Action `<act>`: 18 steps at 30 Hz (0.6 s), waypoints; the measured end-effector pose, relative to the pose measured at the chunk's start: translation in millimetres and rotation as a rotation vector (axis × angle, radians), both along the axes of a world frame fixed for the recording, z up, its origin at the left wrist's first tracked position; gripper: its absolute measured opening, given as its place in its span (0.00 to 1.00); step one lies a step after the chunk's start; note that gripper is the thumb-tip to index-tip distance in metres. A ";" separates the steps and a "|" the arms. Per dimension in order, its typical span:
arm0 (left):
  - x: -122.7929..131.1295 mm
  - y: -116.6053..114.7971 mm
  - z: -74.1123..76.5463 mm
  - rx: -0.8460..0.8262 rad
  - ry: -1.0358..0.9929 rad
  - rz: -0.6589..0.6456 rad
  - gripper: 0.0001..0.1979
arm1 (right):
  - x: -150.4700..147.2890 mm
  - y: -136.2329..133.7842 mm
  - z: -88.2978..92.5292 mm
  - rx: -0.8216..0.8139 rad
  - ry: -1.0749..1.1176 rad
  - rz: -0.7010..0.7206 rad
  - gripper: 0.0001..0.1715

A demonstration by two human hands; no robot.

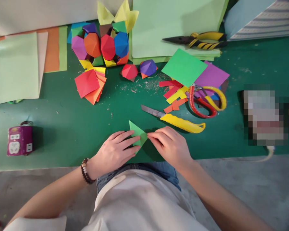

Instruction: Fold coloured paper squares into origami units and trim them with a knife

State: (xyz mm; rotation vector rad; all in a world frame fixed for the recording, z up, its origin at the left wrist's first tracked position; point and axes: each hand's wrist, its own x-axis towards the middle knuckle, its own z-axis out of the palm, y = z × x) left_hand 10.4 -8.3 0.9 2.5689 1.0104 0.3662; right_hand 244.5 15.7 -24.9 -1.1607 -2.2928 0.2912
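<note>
Before you spreads the green worktop. Your left hand lies palm down, fingers slightly spread; your right hand is pinched together. Beyond them rests a yellow cutter. Near your edge, the green paper triangle lies under your left fingers, its right corner in your right pinch.

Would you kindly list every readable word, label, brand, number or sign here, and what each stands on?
No text is readable.
Purple block: markings too small to read.
Pixelated object at right: nothing legible.
Folded green paper at the hands: no text visible.
</note>
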 end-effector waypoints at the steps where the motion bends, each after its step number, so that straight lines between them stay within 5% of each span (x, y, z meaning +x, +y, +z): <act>1: -0.4 -0.2 -0.6 -0.006 -0.004 0.001 0.12 | 0.5 0.0 -0.4 0.002 0.000 0.008 0.06; 18: -1.6 -4.0 -2.3 -0.072 -0.012 0.060 0.23 | -15.8 -24.7 6.0 -0.048 -0.020 0.274 0.10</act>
